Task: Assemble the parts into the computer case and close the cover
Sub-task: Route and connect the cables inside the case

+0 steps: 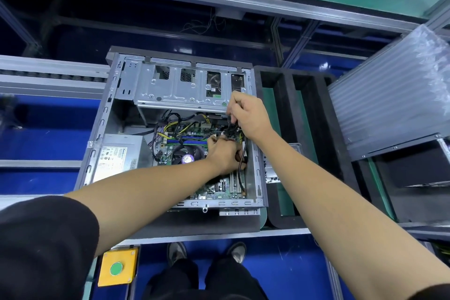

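Open computer case (117, 114) lies before us; our right hand (248, 114) pinches black cables (231, 129) over the motherboard (214, 187), left hand (225, 153) curls on them; seat the connector squarely, gently

Light was bright and even from overhead, with soft shadows inside the case (180, 129). Glare flashed on the plastic sheet (401, 95) at 2 o'clock. Wide-angle distortion bent rails at the edges; the view was slightly soft, darkest at 11 o'clock.
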{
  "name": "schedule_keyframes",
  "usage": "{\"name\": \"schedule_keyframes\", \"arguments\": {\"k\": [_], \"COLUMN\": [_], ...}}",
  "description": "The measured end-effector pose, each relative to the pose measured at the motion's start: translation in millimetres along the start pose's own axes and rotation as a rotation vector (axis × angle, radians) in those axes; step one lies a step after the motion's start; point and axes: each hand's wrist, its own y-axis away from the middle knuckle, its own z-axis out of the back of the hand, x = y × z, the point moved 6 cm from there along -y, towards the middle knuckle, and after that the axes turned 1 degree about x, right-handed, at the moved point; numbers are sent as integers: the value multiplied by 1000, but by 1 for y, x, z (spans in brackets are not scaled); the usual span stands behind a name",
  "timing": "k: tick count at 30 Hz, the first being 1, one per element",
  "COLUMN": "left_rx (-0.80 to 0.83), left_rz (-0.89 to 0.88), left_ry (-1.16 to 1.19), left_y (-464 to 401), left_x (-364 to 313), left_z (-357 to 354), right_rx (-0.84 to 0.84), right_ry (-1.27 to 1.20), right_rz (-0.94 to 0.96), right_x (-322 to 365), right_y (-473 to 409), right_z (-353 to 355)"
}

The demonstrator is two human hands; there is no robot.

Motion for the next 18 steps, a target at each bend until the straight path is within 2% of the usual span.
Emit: {"name": "schedule_keyframes", "arguments": {"k": [18], "left_rx": [76], "left_rz": [20], "left_ry": [-116], "left_y": [-3], "left_x": [-6], "left_z": [2], "right_rx": [27], "right_ry": [50], "right_rz": [-3], "right_x": [3], "right_y": [2], "right_z": [-1]}}
